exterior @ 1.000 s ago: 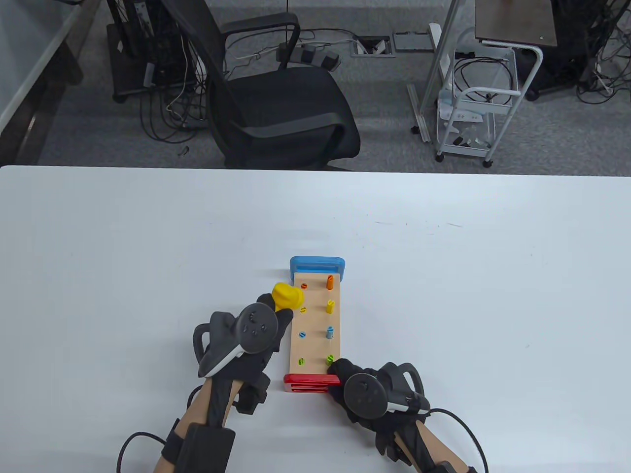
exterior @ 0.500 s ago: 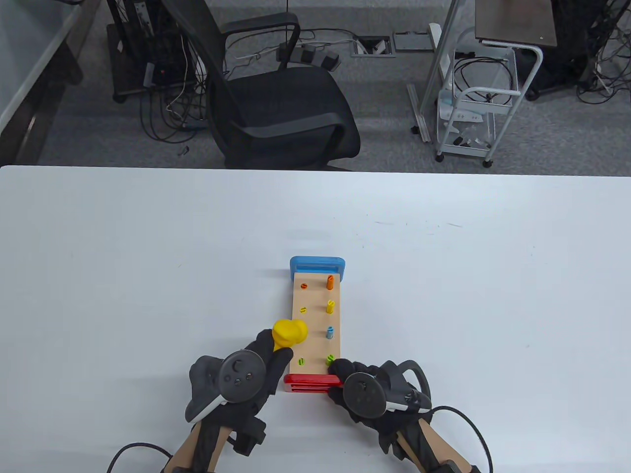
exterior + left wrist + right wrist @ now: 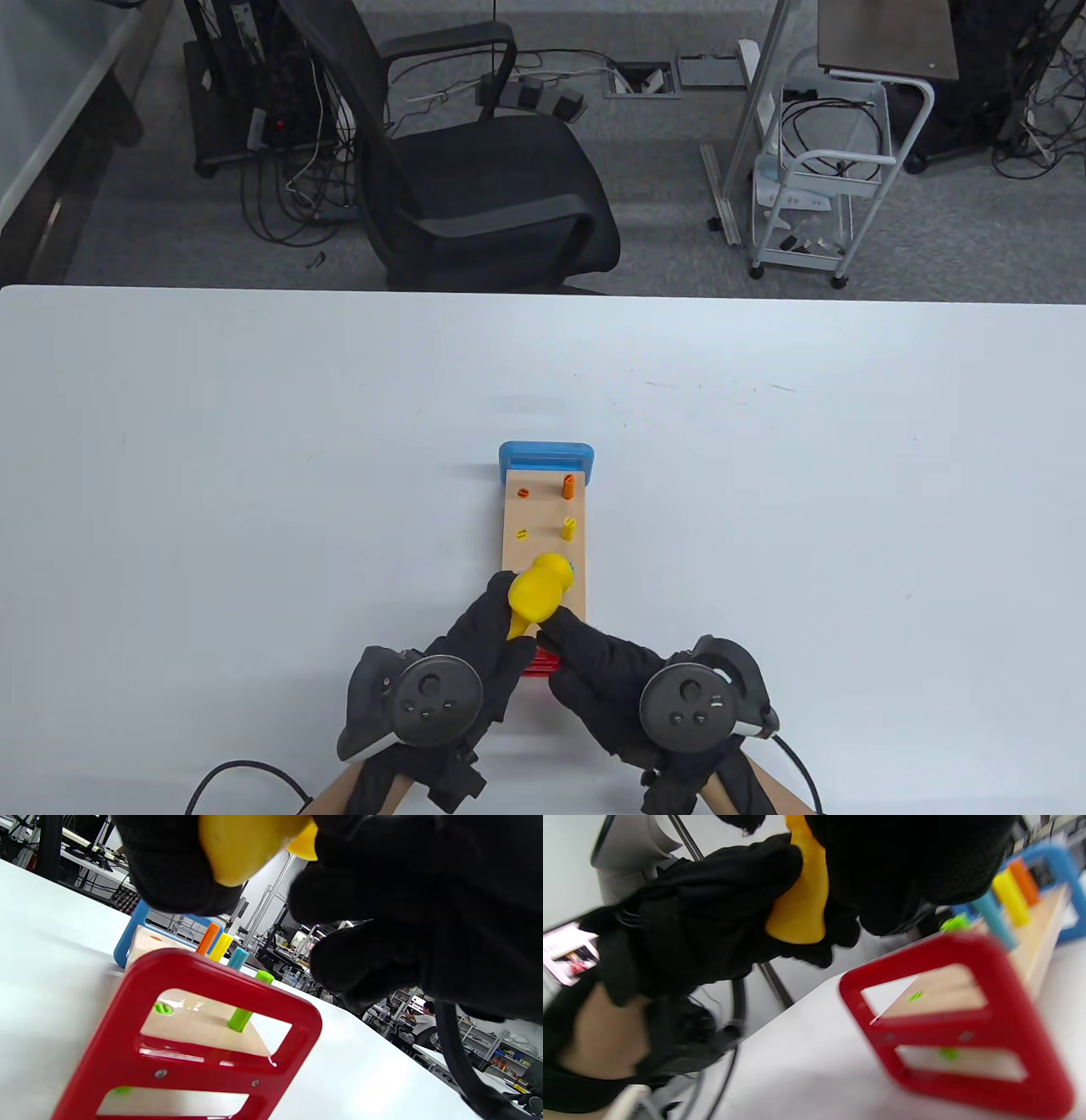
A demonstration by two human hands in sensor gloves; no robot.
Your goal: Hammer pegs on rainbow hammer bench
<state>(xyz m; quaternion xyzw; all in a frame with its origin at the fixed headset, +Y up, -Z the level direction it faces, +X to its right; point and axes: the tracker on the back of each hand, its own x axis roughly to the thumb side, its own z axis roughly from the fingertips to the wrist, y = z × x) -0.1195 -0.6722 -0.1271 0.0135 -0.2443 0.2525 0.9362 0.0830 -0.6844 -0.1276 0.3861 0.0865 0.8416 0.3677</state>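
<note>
With both hands (image 3: 543, 641) gripping the yellow hammer (image 3: 537, 589), nothing steadies the bench (image 3: 543, 535); your strike could tip it

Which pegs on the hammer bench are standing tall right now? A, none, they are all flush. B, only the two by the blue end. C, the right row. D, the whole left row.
C: in the left wrist view the orange peg, yellow peg, blue peg and green peg stand up along the right row of the hammer bench, while the near left-row peg sits nearly flush.

Both hands, left hand (image 3: 488, 632) and right hand (image 3: 594, 671), meet with fingers curled.
</note>
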